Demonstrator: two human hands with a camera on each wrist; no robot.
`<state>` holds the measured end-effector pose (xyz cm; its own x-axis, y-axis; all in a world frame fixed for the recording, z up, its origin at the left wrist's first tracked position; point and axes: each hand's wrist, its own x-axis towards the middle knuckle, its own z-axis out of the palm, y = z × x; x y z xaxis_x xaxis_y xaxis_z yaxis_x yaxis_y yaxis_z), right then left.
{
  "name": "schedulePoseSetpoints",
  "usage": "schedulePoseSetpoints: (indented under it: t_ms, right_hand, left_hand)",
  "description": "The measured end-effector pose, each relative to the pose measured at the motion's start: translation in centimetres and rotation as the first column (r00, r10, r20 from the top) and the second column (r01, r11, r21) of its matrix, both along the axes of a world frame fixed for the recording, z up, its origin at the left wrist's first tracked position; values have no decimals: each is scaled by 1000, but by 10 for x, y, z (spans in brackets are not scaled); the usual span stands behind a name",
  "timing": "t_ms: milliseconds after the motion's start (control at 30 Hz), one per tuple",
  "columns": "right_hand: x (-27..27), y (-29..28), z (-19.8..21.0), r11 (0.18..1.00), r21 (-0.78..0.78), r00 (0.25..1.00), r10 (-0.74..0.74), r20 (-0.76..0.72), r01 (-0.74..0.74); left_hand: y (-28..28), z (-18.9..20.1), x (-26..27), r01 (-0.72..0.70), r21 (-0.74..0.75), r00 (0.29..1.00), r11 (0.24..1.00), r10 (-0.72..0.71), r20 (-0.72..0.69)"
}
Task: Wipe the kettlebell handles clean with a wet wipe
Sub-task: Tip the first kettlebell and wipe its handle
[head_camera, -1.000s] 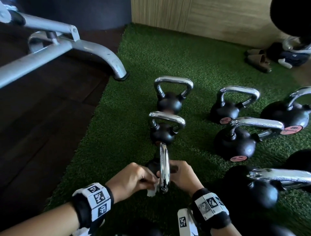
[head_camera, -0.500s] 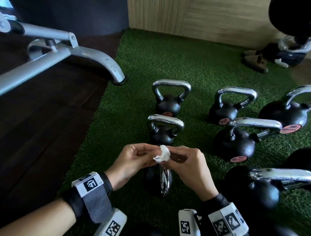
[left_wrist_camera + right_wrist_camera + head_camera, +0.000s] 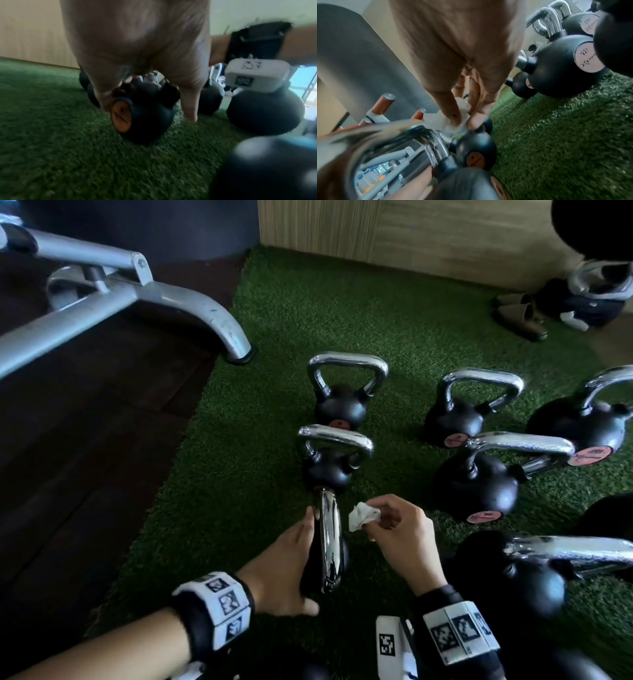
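Small black kettlebell (image 3: 310, 568) low in the frame's centre on green turf, its chrome handle (image 3: 331, 539) seen edge-on and upright, more black kettlebells with chrome handles (image 3: 347, 362) above and to the right, crumpled white wet wipe (image 3: 363, 515) just right of the handle, off the metal

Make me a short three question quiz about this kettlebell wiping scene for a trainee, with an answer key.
1. True or false: the left hand holds the wet wipe.
2. What surface do the kettlebells stand on?
3. The nearest kettlebell handle lies: A) left of the wipe, B) right of the wipe, C) wrapped inside the wipe.

Key:
1. False; the right hand pinches it.
2. Green turf.
3. A.
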<state>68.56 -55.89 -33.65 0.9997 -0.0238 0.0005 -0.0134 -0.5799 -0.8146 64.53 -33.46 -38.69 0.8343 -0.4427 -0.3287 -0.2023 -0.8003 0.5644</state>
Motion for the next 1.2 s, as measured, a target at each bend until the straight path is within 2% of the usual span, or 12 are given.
schedulePoseSetpoints:
  t_ms: [100, 167, 233, 433, 600, 767, 867, 967, 1100, 1200]
  right_hand:
    - [9, 10, -14, 997, -76, 999, 18, -44, -21]
    - [16, 19, -22, 995, -79, 995, 48, -90, -56]
    - [22, 26, -30, 993, -67, 989, 92, -115, -100]
    - [27, 30, -38, 992, 49, 982, 123, -142, -117]
    - [37, 36, -38, 994, 90, 997, 69, -23, -67]
    - [49, 41, -30, 991, 105, 990, 90, -107, -79]
    - [59, 46, -22, 995, -3, 990, 101, 96, -101]
    - [59, 50, -20, 980, -152, 937, 171, 306, -130]
    - [67, 46, -21, 959, -221, 900, 250, 358, -178]
    - [62, 47, -14, 961, -204, 878, 256, 404, -186]
  left_hand:
    - [-27, -9, -5, -87, 15, 992, 996, 85, 96]
    - [-36, -11, -4, -120, 46, 969, 992, 107, 224]
    - [-36, -14, -2, -141, -3, 955, 990, 137, 263]
    - [-16, 3, 11, -121, -274, 976, 954, 165, 144]
    - [-6, 4, 21, -151, -264, 986, 953, 165, 31]
    - [-1, 6, 33, -194, -272, 981, 943, 179, -76]
    - [0, 6, 38, -194, -234, 979, 953, 174, -104]
    - [4, 6, 41, -184, -229, 982, 956, 166, -95]
    - [4, 7, 39, -163, -228, 985, 960, 143, -100]
    - [4, 7, 40, -187, -256, 980, 948, 163, -111]
